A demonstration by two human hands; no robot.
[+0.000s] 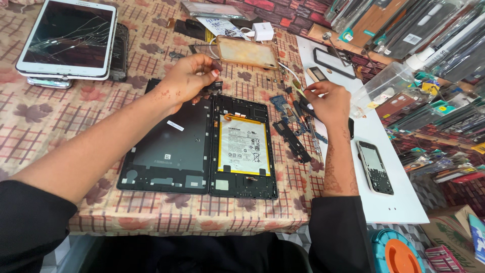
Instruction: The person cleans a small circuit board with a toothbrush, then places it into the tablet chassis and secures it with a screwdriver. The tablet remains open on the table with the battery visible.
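On the patterned tablecloth [60, 116], an opened tablet [242, 144] holds its battery [243, 143].

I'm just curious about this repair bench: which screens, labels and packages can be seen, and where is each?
Cracked tablet: far left, white frame, dark shattered screen.
Battery: in the opened tablet at centre, white label, yellow edge.
Sticker: small, white, on the black back cover.
Phone: right, on the white board, pale frame, part-dark screen.
Packets: far right, long, clear and dark.
Left hand pinches a small dark part.
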